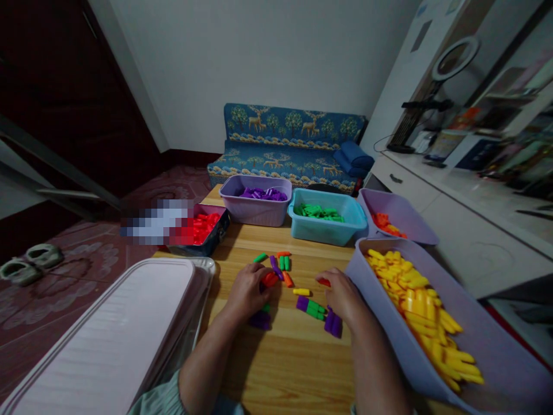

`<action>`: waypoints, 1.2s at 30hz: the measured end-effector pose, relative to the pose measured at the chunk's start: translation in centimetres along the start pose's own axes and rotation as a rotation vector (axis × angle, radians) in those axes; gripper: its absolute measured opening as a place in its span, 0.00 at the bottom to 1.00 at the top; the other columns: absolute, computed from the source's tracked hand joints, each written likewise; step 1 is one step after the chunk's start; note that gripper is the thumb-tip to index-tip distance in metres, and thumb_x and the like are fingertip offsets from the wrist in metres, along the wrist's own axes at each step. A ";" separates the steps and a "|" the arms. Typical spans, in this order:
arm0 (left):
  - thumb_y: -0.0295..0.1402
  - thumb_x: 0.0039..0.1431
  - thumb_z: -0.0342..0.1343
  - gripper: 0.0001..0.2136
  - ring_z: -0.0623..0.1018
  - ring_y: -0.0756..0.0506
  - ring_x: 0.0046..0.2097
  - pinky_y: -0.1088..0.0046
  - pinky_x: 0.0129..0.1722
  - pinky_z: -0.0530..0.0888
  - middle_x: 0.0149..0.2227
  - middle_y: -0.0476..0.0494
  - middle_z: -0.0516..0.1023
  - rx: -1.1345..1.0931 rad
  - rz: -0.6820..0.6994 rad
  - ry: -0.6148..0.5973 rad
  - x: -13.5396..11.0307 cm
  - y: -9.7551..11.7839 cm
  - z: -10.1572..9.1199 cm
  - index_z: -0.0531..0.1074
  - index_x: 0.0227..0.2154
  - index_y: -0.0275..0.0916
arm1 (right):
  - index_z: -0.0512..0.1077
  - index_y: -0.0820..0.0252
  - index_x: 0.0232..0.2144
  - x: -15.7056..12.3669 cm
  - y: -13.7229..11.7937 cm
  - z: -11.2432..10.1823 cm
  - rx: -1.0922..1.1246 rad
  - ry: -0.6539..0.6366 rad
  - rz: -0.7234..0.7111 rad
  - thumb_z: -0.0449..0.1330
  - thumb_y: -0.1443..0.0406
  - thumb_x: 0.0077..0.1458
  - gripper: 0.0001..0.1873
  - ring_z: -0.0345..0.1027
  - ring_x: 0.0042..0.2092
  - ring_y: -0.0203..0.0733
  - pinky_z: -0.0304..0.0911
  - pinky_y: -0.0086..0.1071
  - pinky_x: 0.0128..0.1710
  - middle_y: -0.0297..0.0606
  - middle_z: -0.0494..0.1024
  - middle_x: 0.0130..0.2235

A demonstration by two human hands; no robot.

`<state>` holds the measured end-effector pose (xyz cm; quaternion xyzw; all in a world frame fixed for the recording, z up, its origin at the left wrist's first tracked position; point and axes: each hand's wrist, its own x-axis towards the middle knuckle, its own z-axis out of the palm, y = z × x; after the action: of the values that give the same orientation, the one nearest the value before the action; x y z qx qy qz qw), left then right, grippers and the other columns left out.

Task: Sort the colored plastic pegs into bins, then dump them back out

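My left hand is over the middle of the wooden table, its fingers closed on red plastic pieces. Beneath that hand, purple pieces and a bit of green partly show. On the right, my right hand pinches a small red plastic piece. Close below it lie a joined purple-and-green row and a purple block. A yellow piece rests between the hands. Farther off are loose green pieces, orange pieces and a purple piece.
Around the table stand a bin of yellow pieces, a teal bin of green ones, a lilac bin of purple ones, another lilac bin and a dark box of red pieces. A pale lid lies left.
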<state>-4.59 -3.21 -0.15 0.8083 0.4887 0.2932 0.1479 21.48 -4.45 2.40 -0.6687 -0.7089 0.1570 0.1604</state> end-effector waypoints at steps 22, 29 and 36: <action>0.28 0.52 0.57 0.14 0.75 0.43 0.47 0.65 0.48 0.72 0.44 0.41 0.76 -0.290 -0.136 0.290 0.5 0.4 0.4 0.75 0.44 0.39 | 0.75 0.57 0.45 7.8 -9.2 3.0 -0.022 -0.063 -0.076 0.53 0.68 0.57 0.15 0.69 0.47 0.42 0.60 0.31 0.46 0.44 0.76 0.46; 0.34 0.55 0.56 0.13 0.77 0.43 0.44 0.67 0.43 0.73 0.44 0.39 0.78 -0.441 -0.190 0.299 0.6 1.0 0.1 0.75 0.43 0.37 | 0.74 0.58 0.42 7.2 -9.7 2.8 -0.083 -0.072 -0.080 0.54 0.64 0.58 0.12 0.70 0.42 0.41 0.60 0.32 0.41 0.44 0.72 0.47; 0.45 0.59 0.52 0.19 0.77 0.43 0.44 0.71 0.43 0.71 0.41 0.42 0.80 -0.820 -0.397 0.363 0.6 1.3 -0.3 0.76 0.42 0.35 | 0.75 0.56 0.40 7.0 -10.4 2.8 -0.084 -0.087 -0.080 0.57 0.63 0.55 0.11 0.70 0.43 0.44 0.60 0.32 0.40 0.44 0.75 0.43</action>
<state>-3.67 -3.38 0.98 0.5105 0.4957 0.5637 0.4194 10.56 1.95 4.59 -0.6386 -0.7472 0.1496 0.1073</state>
